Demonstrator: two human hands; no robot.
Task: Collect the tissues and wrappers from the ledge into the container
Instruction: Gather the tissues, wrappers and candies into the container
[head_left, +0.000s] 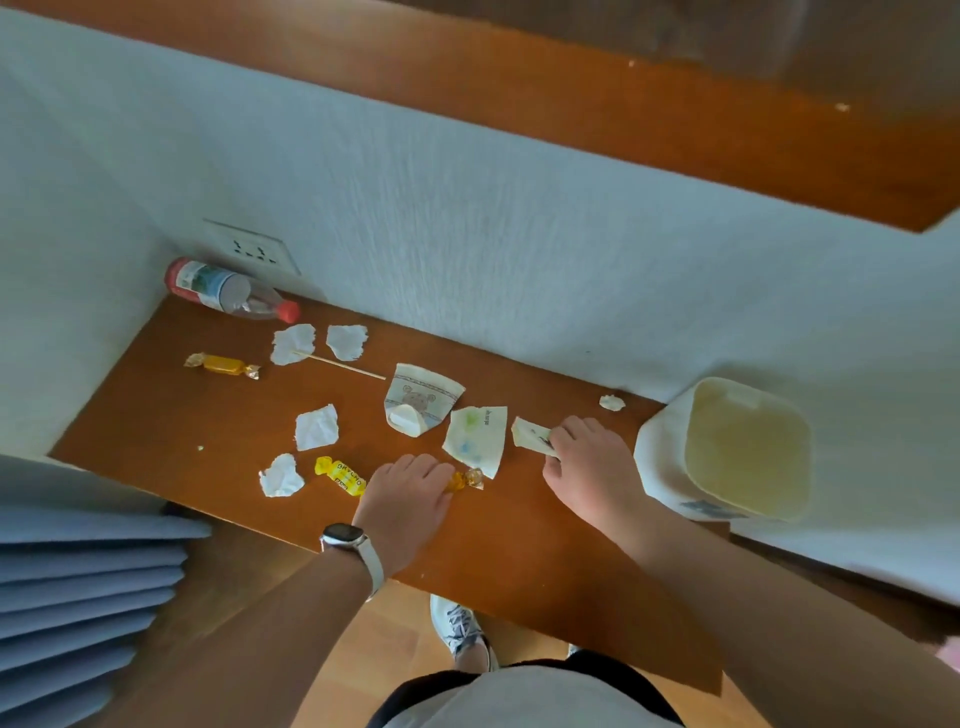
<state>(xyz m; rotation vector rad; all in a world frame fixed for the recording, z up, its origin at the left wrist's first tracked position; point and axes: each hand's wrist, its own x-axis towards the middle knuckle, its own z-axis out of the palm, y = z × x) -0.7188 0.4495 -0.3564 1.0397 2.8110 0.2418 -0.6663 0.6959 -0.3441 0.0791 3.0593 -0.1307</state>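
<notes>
On the brown wooden ledge (218, 415) lie several white tissue scraps (316, 427) and candy wrappers. My left hand (408, 493), watch on its wrist, presses down on an orange candy wrapper (470, 479) near the front edge. My right hand (587, 462) pinches a small cream paper scrap (527, 434) beside a printed paper piece (477, 439). A torn paper cup with a bear print (423, 397) lies behind these. The cream plastic container (670, 457) stands open at the ledge's right end, just right of my right hand. A yellow candy wrapper (340, 475) sits left of my left hand.
A plastic bottle with a red cap (228, 291) lies in the back left corner under a wall socket (252, 249). A thin wooden stick (343, 365) and a gold-wrapped candy (223, 365) lie nearby. A tiny tissue ball (611, 402) rests by the wall. Blue curtain folds (78, 587) hang at left.
</notes>
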